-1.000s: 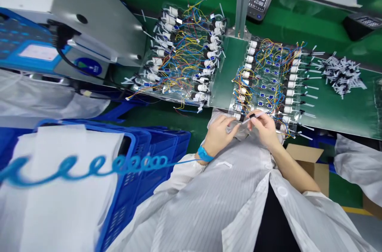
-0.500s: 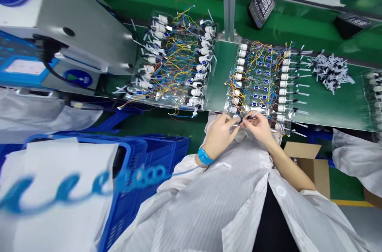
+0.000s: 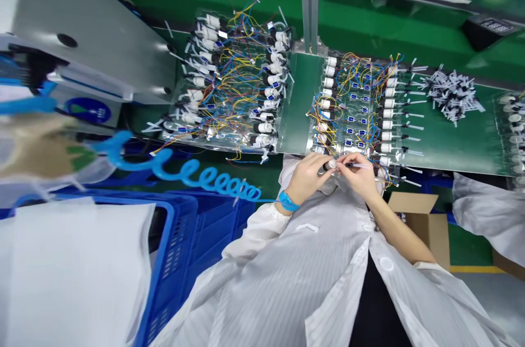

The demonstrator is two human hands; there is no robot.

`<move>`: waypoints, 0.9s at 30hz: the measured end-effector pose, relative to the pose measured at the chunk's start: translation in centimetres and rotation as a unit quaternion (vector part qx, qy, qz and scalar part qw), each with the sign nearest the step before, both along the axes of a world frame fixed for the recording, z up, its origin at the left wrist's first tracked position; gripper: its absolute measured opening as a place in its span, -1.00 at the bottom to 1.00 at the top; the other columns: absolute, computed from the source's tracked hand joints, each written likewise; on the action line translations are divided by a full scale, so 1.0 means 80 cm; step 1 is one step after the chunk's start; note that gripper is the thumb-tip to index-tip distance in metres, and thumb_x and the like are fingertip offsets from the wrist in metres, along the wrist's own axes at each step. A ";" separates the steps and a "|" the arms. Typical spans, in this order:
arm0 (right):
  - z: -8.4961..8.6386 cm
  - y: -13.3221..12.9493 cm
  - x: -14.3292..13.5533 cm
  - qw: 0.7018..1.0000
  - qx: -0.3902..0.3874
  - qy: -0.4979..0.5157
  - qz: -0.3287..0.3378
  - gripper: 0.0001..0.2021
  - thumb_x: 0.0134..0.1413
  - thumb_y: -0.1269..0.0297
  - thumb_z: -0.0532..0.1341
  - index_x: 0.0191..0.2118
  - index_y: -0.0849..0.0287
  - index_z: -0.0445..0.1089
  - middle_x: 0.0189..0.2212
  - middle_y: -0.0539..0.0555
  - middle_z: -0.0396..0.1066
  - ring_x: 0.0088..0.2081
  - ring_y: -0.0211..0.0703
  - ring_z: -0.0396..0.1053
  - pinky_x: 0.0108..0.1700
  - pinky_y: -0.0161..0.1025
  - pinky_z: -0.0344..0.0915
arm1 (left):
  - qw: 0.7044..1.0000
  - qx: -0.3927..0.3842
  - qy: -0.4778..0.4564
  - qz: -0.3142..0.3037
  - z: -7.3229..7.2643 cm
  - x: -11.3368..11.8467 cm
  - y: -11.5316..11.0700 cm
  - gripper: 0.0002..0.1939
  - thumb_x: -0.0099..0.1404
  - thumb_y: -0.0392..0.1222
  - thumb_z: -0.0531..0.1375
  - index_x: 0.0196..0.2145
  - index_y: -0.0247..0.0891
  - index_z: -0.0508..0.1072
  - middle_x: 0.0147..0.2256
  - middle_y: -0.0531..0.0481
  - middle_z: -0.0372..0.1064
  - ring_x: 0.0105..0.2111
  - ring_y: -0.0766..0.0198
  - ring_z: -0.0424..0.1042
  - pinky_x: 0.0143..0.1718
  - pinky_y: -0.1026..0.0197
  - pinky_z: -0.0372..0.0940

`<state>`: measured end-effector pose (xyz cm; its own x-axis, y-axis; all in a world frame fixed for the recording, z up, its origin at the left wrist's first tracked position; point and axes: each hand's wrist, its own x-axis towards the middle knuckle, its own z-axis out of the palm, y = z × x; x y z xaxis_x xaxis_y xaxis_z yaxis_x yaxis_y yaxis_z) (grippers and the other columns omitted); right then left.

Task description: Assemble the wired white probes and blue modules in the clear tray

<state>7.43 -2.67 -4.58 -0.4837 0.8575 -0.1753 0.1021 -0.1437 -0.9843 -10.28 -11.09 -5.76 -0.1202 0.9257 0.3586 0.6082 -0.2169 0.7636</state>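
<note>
My left hand, with a blue strap at its wrist, is closed around a small white-and-black cylindrical part. Close beside it, my right hand pinches a thin whitish strip that points right; the fingertips of both hands meet at the part. Just beyond them, a clear plastic tray bears rows of similar cylinders, small blue pieces and coloured wires. White strips stick out from its right-hand row. What lies between my fingertips is too small to make out.
To the left lies another clear tray full of wired parts. A pile of white strips rests on the green bench. A metal post rises behind. A grey machine, blue crates and a coiled blue cord are left.
The cylindrical part now shows in my left hand, and the white strip sticks out of my right. The coiled cord has swung upward. A co-worker's hand with a display device has left the view.
</note>
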 end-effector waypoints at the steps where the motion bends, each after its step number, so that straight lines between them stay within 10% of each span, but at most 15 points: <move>1: 0.000 0.000 -0.001 1.000 -0.008 0.007 -0.003 -0.68 0.15 0.02 0.47 -0.32 0.06 0.37 -0.23 0.06 0.57 -0.34 -0.15 0.50 -0.25 -0.14 0.51 | 1.000 0.004 0.000 0.001 -0.002 0.001 0.000 -0.77 0.48 -0.14 0.31 0.04 -0.22 0.58 -0.08 -0.15 0.64 -0.05 0.08 0.58 0.03 -0.02 0.50; 9: -0.015 -0.001 -0.003 1.000 0.001 -0.016 -0.005 -0.70 0.16 0.04 0.46 -0.30 0.06 0.38 -0.30 0.03 0.56 -0.42 -0.15 0.49 -0.30 -0.15 0.48 | 0.999 0.033 0.021 0.010 -0.012 0.004 -0.001 -0.74 0.46 -0.17 0.33 0.07 -0.24 0.62 -0.10 -0.16 0.64 -0.09 0.07 0.54 -0.02 -0.03 0.49; 19: -0.010 -0.006 0.004 0.947 0.301 -0.097 0.052 -0.93 0.27 0.36 0.30 -0.27 0.05 0.44 -0.30 0.04 0.58 -0.26 -0.08 0.55 -0.19 -0.14 0.44 | 0.999 0.050 0.009 0.018 -0.021 0.010 0.000 -0.82 0.44 -0.23 0.34 -0.03 -0.24 0.65 -0.15 -0.13 0.64 -0.15 0.14 0.53 -0.09 0.05 0.50; 27: -0.012 -0.005 0.006 0.924 0.355 -0.092 0.108 -0.88 0.27 0.44 0.24 -0.18 0.06 0.46 -0.23 0.08 0.58 -0.17 -0.03 0.57 -0.10 -0.07 0.48 | 0.999 0.032 0.005 0.017 -0.025 0.009 0.000 -0.85 0.47 -0.22 0.32 -0.05 -0.24 0.64 -0.14 -0.12 0.63 -0.14 0.15 0.53 -0.06 0.03 0.50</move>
<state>7.93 -3.06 -5.56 -0.6748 0.6752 0.2978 0.2275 0.5743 -0.7864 -9.57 -11.07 -7.80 -0.1474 0.8964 0.4181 0.6241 -0.2436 0.7424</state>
